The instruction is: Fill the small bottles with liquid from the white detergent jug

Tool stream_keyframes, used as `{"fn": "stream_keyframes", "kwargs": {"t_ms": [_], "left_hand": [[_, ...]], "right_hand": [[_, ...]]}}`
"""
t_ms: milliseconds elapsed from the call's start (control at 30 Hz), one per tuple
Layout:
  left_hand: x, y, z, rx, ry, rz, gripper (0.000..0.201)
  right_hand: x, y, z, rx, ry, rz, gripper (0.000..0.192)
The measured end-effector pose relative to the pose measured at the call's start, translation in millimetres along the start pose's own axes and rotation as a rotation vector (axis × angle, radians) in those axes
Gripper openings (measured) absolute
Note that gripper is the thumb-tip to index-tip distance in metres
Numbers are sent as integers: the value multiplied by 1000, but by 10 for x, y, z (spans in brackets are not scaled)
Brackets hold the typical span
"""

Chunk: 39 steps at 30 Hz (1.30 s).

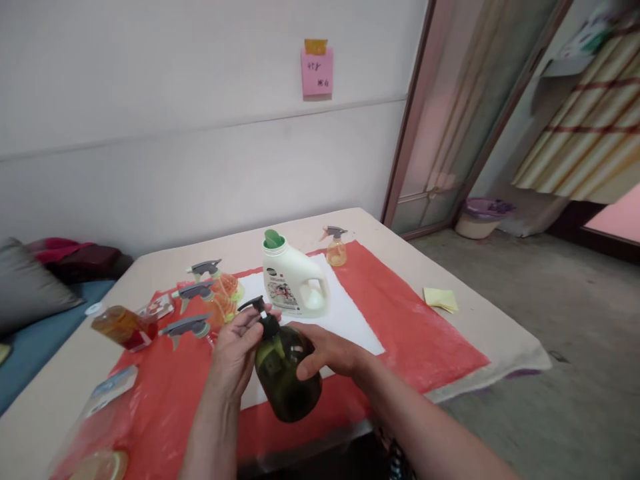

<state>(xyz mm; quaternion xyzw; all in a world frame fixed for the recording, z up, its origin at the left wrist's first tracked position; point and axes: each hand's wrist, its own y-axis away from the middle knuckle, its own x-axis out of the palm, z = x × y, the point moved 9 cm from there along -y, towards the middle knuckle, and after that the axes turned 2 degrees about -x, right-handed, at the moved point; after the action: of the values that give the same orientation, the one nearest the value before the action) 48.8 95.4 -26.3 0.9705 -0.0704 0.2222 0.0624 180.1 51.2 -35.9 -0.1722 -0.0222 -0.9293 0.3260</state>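
A dark green round pump bottle (286, 380) is tilted above the red mat (420, 333). My right hand (327, 353) grips its shoulder from the right. My left hand (236, 353) has its fingers around the black pump head (260, 310) at the bottle's neck. Just behind stands a white detergent jug (295, 280) with a green cap, on a white sheet (350, 313).
Three orange spray bottles with grey triggers (210, 297) cluster at the left of the mat, a small one (336, 247) stands at the back. An amber bottle (123, 327) lies at the left. Yellow sticky notes (441, 299) lie near the table's right edge. A pillow (27, 283) is at the far left.
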Motion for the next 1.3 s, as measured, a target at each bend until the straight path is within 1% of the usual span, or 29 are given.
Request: {"fn": "stream_keyframes", "kwargs": {"t_ms": [67, 100, 133, 167, 200, 267, 300, 333, 367, 433, 500, 600, 667, 733, 800, 867, 933, 1000, 1067, 1167, 1233, 1300], "left_hand": [[-30, -39, -47, 66, 5, -21, 49], [-60, -59, -69, 91, 6, -38, 48], [-97, -77, -86, 105, 6, -57, 45], [-142, -90, -103, 116, 6, -83, 43], [-193, -97, -122, 127, 11, -115, 40], [-286, -96, -158, 148, 33, -180, 36], [-320, -93, -165, 149, 45, -205, 34], [-348, -90, -168, 146, 59, -225, 33], [-368, -87, -168, 145, 74, -242, 32], [-388, -89, -165, 143, 96, -258, 30], [-394, -97, -159, 142, 101, -262, 30], [-416, -118, -150, 143, 84, -273, 32], [-446, -137, -146, 147, 69, -288, 33], [-462, -166, -125, 135, 51, -287, 34], [-456, -193, -95, 117, 37, -275, 34], [-428, -208, -72, 109, 28, -266, 31], [-390, -210, -61, 110, 20, -269, 29], [-341, -203, -53, 107, 17, -271, 29], [-290, -189, -49, 102, 17, -267, 30], [-225, -158, -34, 79, 1, -250, 32], [-191, -138, -11, 57, -38, -231, 32], [-157, -123, 28, 35, -97, -204, 29]], "right_hand": [[-111, 52, 118, -60, -34, -46, 67], [-196, 87, 202, -113, -68, -92, 69], [-317, 134, 297, -179, -105, -164, 71], [-477, 198, 395, -253, -137, -265, 71], [-671, 280, 485, -326, -150, -390, 69], [-1134, 512, 619, -424, -69, -718, 64], [-1367, 645, 667, -441, 16, -889, 63], [-1600, 791, 702, -419, 139, -1080, 64], [-1805, 887, 717, -400, 199, -1200, 67], [-2189, 986, 727, -358, 289, -1350, 76], [-2553, 998, 718, -291, 385, -1446, 78], [-3050, 911, 683, -172, 526, -1543, 70], [-3333, 797, 644, -108, 601, -1565, 54], [-3566, 674, 588, -64, 654, -1567, 38], [-3747, 572, 524, -29, 689, -1562, 33], [-3876, 504, 464, 7, 709, -1544, 35], [-3955, 482, 428, 45, 718, -1514, 36], [-3971, 515, 438, 71, 720, -1489, 37], [-3910, 602, 496, 68, 721, -1486, 41], [-3666, 782, 594, 29, 706, -1515, 47], [-3412, 891, 615, -6, 670, -1535, 49], [-3092, 955, 603, -50, 619, -1534, 52]]}}
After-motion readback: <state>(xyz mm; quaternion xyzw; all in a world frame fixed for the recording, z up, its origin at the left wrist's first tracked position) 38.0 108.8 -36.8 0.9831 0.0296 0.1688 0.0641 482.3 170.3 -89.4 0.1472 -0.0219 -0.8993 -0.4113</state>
